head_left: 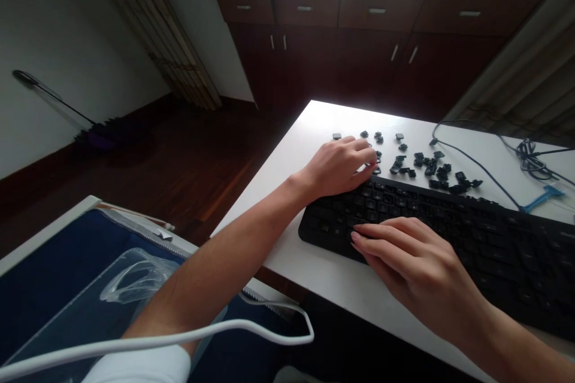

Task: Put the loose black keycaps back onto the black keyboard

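Observation:
A black keyboard (327,221) lies on the white table, with several keys off on its left part. Just beyond its back edge, my left hand (339,167) reaches among loose black keycaps (431,164), its thumb and fingers curled together. Whatever its fingertips hold is hidden. My right hand (413,263) rests over the lower left of the keyboard. Its thumb and fingers are pressed together at the keys, and anything between them is too small to make out.
A blue plastic tool (543,196) and a coiled black cable (530,155) lie at the right of the white table (278,191). A white cord (215,329) crosses in front, below my left arm. A blue padded chair or bed surface (58,275) with clear plastic stands at left.

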`<state>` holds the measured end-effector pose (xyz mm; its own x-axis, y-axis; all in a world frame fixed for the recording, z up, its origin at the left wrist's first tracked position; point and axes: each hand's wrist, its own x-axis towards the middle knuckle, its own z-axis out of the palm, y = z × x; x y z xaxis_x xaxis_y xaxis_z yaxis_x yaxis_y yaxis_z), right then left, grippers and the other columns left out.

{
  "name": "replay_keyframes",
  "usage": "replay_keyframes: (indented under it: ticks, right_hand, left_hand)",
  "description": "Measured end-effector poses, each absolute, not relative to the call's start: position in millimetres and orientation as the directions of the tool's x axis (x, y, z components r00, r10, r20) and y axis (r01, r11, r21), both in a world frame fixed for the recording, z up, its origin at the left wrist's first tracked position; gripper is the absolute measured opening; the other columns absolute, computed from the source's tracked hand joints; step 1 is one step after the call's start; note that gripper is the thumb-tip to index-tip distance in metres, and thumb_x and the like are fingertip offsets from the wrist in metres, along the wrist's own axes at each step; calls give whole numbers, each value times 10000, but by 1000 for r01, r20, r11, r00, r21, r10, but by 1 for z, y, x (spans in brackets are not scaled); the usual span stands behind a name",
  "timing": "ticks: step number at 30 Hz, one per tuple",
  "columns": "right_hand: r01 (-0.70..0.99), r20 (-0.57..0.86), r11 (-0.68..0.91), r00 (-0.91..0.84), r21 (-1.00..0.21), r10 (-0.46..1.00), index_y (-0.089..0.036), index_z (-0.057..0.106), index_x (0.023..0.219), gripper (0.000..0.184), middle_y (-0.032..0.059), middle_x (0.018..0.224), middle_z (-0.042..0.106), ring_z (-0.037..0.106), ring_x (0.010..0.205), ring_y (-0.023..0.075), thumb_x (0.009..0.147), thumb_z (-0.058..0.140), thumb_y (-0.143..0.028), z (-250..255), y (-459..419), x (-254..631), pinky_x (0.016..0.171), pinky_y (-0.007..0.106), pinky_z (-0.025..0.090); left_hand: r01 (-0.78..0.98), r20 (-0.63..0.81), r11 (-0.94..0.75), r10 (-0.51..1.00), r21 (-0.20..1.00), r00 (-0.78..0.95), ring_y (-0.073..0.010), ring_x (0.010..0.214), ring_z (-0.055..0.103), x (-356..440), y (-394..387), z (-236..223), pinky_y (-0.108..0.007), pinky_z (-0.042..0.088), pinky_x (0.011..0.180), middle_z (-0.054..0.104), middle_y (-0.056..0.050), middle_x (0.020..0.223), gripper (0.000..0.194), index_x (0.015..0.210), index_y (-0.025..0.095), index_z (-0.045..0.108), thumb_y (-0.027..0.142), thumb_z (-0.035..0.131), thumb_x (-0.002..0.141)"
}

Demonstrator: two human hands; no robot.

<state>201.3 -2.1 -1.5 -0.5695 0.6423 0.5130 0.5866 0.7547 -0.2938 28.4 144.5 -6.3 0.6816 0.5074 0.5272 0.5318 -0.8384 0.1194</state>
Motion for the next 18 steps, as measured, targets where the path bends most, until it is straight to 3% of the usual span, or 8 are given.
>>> replay_keyframes:
  ticks: [8, 18]
  right_hand:
    - [570, 479, 777, -621, -267, 620, -164, 693, 1102, 254, 65, 1114, 733, 617, 909, 201, 867, 680, -67, 0, -2, 202, 819, 388, 500]
    - [593, 529, 714, -497, -372, 688, -201, 640, 1215, 397, 35, 1022, 750, 643, 908, 183, 848, 701, -63, -7, 0, 199, 848, 356, 504]
  left_hand:
    - [525, 532, -849, 475, 66, 701, -187, 907, 607, 31, 142, -7, -313, 480, 759, 675, -60, 990, 260, 945, 169, 674, 276, 445, 1005]
    - [520, 529, -851, 477, 77, 702, -192, 911, 607, 31, 143, -7, -316, 486, 747, 676, -61, 992, 244, 946, 169, 676, 268, 459, 996]
